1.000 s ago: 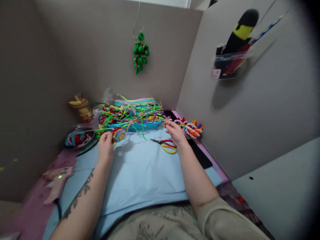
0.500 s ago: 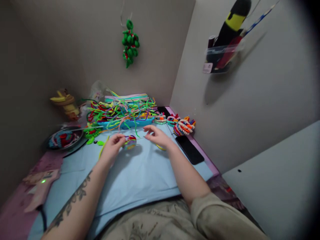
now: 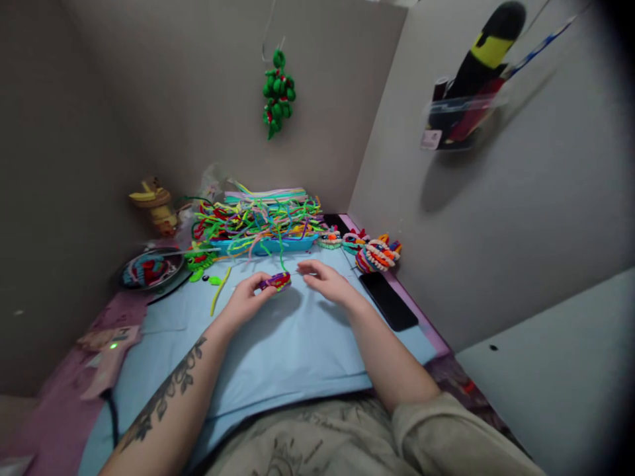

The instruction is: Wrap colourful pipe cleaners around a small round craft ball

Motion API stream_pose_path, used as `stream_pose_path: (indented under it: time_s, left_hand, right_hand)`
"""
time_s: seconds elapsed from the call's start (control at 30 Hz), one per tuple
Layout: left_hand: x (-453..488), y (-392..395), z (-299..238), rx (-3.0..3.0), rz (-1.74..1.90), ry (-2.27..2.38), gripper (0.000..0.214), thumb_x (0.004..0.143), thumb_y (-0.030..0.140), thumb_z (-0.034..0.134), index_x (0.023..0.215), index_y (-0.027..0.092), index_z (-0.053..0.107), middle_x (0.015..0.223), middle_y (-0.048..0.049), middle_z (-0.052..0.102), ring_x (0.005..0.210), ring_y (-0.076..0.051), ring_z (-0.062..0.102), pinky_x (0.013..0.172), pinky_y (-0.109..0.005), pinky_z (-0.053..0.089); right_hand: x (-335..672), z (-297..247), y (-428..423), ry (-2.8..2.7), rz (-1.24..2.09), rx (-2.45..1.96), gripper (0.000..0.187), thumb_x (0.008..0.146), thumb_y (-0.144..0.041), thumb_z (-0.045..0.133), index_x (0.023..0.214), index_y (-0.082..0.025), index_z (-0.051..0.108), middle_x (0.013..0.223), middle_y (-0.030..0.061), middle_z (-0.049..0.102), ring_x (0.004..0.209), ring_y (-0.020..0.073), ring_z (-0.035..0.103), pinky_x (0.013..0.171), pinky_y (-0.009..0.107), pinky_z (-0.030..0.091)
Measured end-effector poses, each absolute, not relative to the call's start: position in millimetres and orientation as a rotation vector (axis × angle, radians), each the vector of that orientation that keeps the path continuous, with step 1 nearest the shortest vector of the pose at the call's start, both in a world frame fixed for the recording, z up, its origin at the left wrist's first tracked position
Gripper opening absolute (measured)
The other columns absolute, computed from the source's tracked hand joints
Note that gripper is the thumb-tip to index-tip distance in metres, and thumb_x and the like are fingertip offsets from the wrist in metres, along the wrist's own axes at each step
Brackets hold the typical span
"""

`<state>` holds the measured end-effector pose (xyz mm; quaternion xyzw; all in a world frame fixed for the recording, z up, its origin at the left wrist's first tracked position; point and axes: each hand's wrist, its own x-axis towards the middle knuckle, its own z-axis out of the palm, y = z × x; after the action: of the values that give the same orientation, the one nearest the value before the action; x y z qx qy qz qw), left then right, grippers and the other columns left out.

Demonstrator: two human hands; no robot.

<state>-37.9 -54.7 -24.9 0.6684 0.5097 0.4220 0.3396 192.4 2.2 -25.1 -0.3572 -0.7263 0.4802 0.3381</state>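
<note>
1. The coiled piece (image 3: 276, 282) is a small wad of wound pipe cleaner in purple, red and yellow. It is held just above the blue mat (image 3: 278, 350), between the two hands and in front of the blue tray (image 3: 262, 246).
2. It looks very light and soft, with a fuzzy pile that should not slip. The wire core probably makes it springy and easy to bend, so a hard squeeze could push the coil out of shape.
3. The rim looks like the best place to hold it, thumb on one flat side and fingertips on the other. Loose ends seem liable to unwind if pulled.
4. The left hand (image 3: 245, 301) has its thumb and fingers closed on the piece's left edge. Its wrist is low over the mat, and the tattooed forearm runs in from the lower left.
5. The right hand (image 3: 327, 283) lies palm down just right of the piece, with its fingers pointing left and drawn close together. A thin strand seems to run from the piece to its fingertips, but whether they pinch it cannot be told.
6. Behind, a pile of pipe cleaners (image 3: 258, 218) fills the tray. A phone (image 3: 388, 302) lies to the right of the right hand, and a metal bowl (image 3: 149, 271) sits well to the left
</note>
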Motion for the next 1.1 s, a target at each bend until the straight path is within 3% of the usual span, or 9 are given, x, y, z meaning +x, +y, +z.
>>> stream_pose_path:
  time_s: [0.07,0.17,0.37,0.5,0.6,0.77,0.87,0.97,1.1]
  left_hand:
    - [-38,-54,-24,1.724,1.144,1.408,0.023,0.078,0.040,0.059,0.084,0.018,0.060,0.076,-0.0006,0.061,0.070,-0.016,0.055,0.066,-0.027,0.042]
    - [-37,-51,-24,1.664,1.212,1.463,0.023,0.077,0.040,0.058,0.082,0.017,0.058,0.072,0.0006,0.058,0.066,-0.014,0.053,0.062,-0.025,0.040]
    - [-29,-55,-19,1.722,1.178,1.415,0.022,0.074,0.040,0.061,0.079,0.018,0.061,0.072,-0.0002,0.060,0.069,-0.016,0.054,0.065,-0.026,0.040]
    - [-27,-57,-17,1.683,1.210,1.434,0.020,0.071,0.039,0.063,0.076,0.020,0.063,0.069,0.0001,0.060,0.066,-0.016,0.052,0.061,-0.025,0.039]
    - [-27,-55,-19,1.612,1.257,1.415,0.021,0.071,0.039,0.064,0.074,0.019,0.063,0.067,0.0000,0.059,0.064,-0.015,0.051,0.058,-0.024,0.039]
    - [-27,-54,-23,1.515,1.250,1.379,0.024,0.071,0.041,0.065,0.078,0.018,0.062,0.066,0.0008,0.059,0.061,-0.014,0.052,0.057,-0.023,0.039]
    - [-28,-53,-25,1.496,1.244,1.344,0.025,0.072,0.041,0.065,0.078,0.018,0.060,0.066,0.0012,0.059,0.061,-0.014,0.053,0.057,-0.023,0.039]
    - [-29,-53,-28,1.508,1.210,1.262,0.025,0.073,0.041,0.064,0.079,0.017,0.060,0.073,-0.0004,0.062,0.065,-0.014,0.056,0.062,-0.024,0.042]
    - [-33,-54,-31,1.564,1.117,1.234,0.028,0.072,0.040,0.065,0.085,0.016,0.063,0.077,-0.0033,0.064,0.068,-0.016,0.057,0.065,-0.027,0.044]
  right_hand:
    - [222,-24,-15,-2.034,1.093,-1.108,0.027,0.082,-0.016,0.047,0.107,-0.022,0.054,0.102,0.0051,0.064,0.094,0.0169,0.059,0.082,0.033,0.045]
    - [249,-33,-49,-2.263,0.795,-1.243,0.034,0.075,-0.002,0.043,0.101,-0.019,0.056,0.100,0.0072,0.062,0.098,0.0175,0.056,0.087,0.033,0.042]
    - [242,-50,-79,-2.442,0.563,-1.428,0.046,0.072,0.004,0.037,0.111,-0.015,0.054,0.108,0.0126,0.059,0.104,0.0210,0.053,0.091,0.036,0.038]
    - [245,-52,-68,-2.396,0.665,-1.361,0.041,0.071,0.002,0.040,0.102,-0.018,0.057,0.103,0.0106,0.061,0.102,0.0213,0.054,0.090,0.036,0.038]
    - [250,-53,-57,-2.001,0.835,-1.314,0.037,0.072,-0.005,0.045,0.105,-0.020,0.054,0.108,0.0097,0.061,0.105,0.0213,0.053,0.092,0.038,0.037]
    - [244,-43,-45,-1.191,1.686,-0.892,0.032,0.072,-0.020,0.053,0.104,-0.021,0.052,0.114,0.0089,0.063,0.080,0.0167,0.060,0.070,0.032,0.047]
    - [234,-31,-44,-1.012,1.953,-0.748,0.031,0.068,-0.021,0.058,0.099,-0.020,0.055,0.112,0.0093,0.062,0.076,0.0152,0.059,0.065,0.030,0.047]
    - [213,-22,-37,-1.062,1.941,-0.715,0.031,0.068,-0.024,0.065,0.097,-0.021,0.054,0.097,0.0058,0.065,0.072,0.0143,0.058,0.063,0.028,0.046]
    - [172,-19,-11,-1.397,1.493,-0.813,0.024,0.071,-0.039,0.068,0.079,-0.020,0.055,0.061,-0.0032,0.054,0.055,0.0115,0.049,0.058,0.026,0.042]
